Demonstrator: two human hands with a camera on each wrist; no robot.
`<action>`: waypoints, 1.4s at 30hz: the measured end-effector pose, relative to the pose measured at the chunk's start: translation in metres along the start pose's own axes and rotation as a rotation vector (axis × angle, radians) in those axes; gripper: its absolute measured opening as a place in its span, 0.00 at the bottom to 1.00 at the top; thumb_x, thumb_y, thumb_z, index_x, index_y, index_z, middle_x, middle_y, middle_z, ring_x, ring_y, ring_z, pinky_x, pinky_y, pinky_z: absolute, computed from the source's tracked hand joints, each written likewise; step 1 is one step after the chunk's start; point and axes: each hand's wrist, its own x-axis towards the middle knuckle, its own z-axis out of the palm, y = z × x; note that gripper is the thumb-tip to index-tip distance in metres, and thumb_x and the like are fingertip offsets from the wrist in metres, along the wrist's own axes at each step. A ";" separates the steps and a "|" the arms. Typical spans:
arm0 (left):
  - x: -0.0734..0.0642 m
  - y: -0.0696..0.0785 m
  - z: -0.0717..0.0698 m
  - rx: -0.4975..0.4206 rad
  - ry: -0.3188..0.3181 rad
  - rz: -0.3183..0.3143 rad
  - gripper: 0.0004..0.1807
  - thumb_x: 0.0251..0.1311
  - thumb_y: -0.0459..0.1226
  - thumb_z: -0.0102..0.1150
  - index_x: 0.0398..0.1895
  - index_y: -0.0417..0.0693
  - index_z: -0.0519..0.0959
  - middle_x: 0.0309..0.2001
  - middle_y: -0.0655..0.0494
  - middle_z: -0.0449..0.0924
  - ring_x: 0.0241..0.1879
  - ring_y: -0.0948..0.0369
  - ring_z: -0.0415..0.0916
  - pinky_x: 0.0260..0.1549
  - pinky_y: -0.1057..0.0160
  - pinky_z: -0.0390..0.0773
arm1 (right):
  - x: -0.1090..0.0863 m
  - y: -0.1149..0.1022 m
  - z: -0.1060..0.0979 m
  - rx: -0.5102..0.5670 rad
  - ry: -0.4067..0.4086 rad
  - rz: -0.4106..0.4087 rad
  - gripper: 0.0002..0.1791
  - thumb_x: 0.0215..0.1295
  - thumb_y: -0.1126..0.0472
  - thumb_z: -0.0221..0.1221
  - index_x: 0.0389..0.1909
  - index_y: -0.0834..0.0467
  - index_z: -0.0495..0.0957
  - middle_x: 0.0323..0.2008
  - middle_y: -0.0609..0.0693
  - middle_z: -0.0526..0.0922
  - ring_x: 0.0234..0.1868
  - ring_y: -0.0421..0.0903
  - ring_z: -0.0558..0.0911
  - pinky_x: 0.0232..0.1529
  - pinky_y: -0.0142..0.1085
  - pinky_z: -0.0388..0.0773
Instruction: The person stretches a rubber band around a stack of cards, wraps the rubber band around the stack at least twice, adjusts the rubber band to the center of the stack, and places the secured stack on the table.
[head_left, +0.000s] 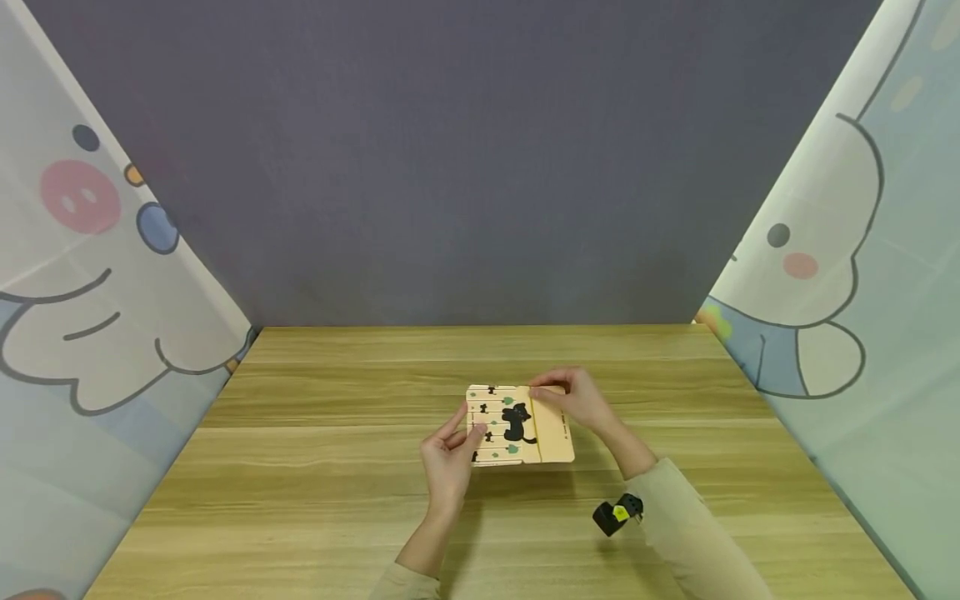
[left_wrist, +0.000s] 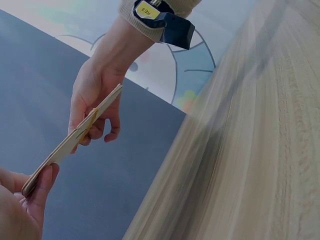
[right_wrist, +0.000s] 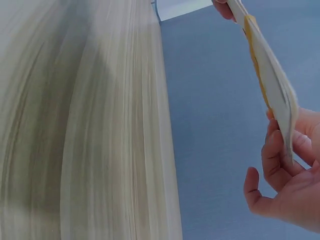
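Note:
A small cream notebook, printed with black cats and green leaves, is held up above the table. A yellow elastic band runs across its cover, right of the large cat. My left hand pinches the notebook's left edge, thumb on the cover. At the upper right, my right hand grips the far edge beside the band. Edge-on in the right wrist view, the notebook shows its page edges, with the right hand's fingers on both sides of it. The band also shows in the left wrist view.
The wood-grain table lies below both hands. Behind it rises a dark grey panel, and cartoon-printed curtains stand at both sides. A black wrist camera is strapped by the right sleeve.

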 end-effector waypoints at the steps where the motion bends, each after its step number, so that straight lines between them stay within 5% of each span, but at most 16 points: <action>1: 0.000 0.000 0.000 -0.002 -0.007 0.000 0.20 0.49 0.24 0.59 0.48 0.28 0.72 0.23 0.31 0.77 0.05 0.73 0.52 0.07 0.77 0.55 | 0.000 0.000 0.001 0.005 -0.002 -0.005 0.11 0.53 0.58 0.62 0.34 0.62 0.81 0.34 0.53 0.82 0.32 0.43 0.78 0.31 0.32 0.74; 6: -0.001 -0.001 0.002 -0.010 -0.024 0.000 0.21 0.49 0.24 0.59 0.49 0.27 0.71 0.22 0.30 0.76 0.05 0.72 0.51 0.07 0.77 0.55 | 0.000 -0.001 0.003 0.026 -0.019 -0.013 0.14 0.53 0.56 0.63 0.36 0.62 0.81 0.35 0.54 0.82 0.37 0.46 0.79 0.39 0.35 0.75; 16: 0.000 -0.002 0.000 -0.012 -0.016 0.012 0.20 0.49 0.24 0.59 0.49 0.28 0.72 0.20 0.31 0.76 0.05 0.72 0.50 0.06 0.77 0.52 | -0.007 -0.026 -0.008 0.025 -0.058 -0.049 0.10 0.57 0.67 0.58 0.38 0.68 0.78 0.36 0.59 0.80 0.36 0.51 0.77 0.34 0.33 0.74; 22: -0.001 -0.001 0.000 -0.018 -0.016 0.028 0.20 0.49 0.24 0.59 0.49 0.28 0.71 0.18 0.31 0.74 0.05 0.72 0.50 0.06 0.77 0.53 | -0.001 -0.005 -0.007 0.022 -0.060 -0.059 0.09 0.56 0.61 0.60 0.35 0.62 0.80 0.33 0.52 0.81 0.35 0.45 0.79 0.35 0.33 0.75; 28: -0.003 -0.001 0.002 -0.017 -0.022 0.029 0.21 0.49 0.24 0.59 0.49 0.27 0.71 0.19 0.31 0.75 0.06 0.72 0.53 0.06 0.77 0.55 | 0.000 -0.006 -0.001 0.023 -0.051 -0.047 0.11 0.54 0.59 0.61 0.35 0.62 0.80 0.33 0.52 0.82 0.35 0.45 0.79 0.36 0.34 0.75; 42: -0.004 -0.003 0.002 -0.030 -0.040 0.026 0.21 0.49 0.23 0.59 0.49 0.27 0.71 0.26 0.31 0.77 0.07 0.71 0.60 0.09 0.78 0.59 | -0.009 -0.042 -0.003 0.021 -0.079 -0.041 0.11 0.53 0.68 0.61 0.37 0.70 0.78 0.32 0.59 0.81 0.32 0.47 0.78 0.33 0.32 0.75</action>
